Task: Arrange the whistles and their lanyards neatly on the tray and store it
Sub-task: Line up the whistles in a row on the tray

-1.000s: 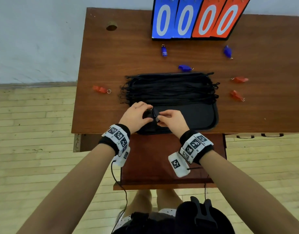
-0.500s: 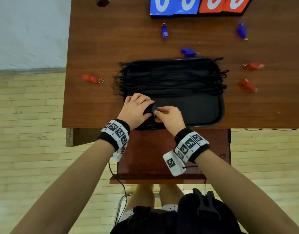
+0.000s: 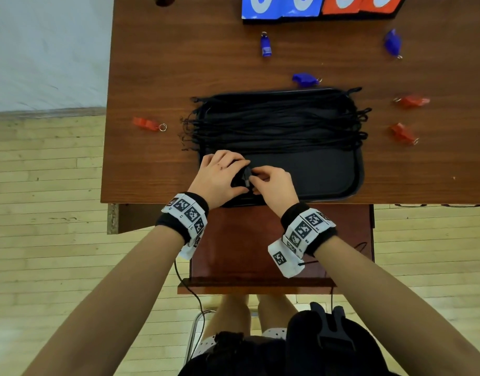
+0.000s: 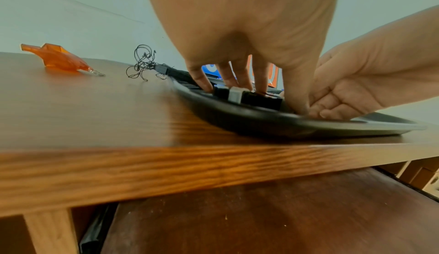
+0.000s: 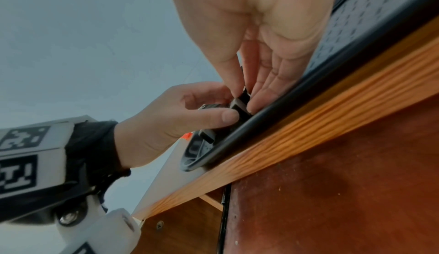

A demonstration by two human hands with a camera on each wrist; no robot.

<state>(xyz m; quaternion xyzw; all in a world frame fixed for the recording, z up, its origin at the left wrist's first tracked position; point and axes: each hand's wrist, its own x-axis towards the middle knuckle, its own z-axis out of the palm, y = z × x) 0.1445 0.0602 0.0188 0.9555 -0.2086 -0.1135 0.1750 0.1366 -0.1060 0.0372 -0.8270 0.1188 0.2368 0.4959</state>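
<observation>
My left hand (image 3: pixel 219 176) and right hand (image 3: pixel 274 185) both pinching a small black piece (image 4: pixel 251 96) (perhaps a whistle; blurred), over the tray's (image 3: pixel 354 183) near-left corner

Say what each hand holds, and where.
Both left hand and right hand pinch a small black clip piece over the black tray's near-left corner.

Soft, even daylight with faint shadows; wrist views are blurred close up, and wide-angle lenses bend the edges.
</observation>
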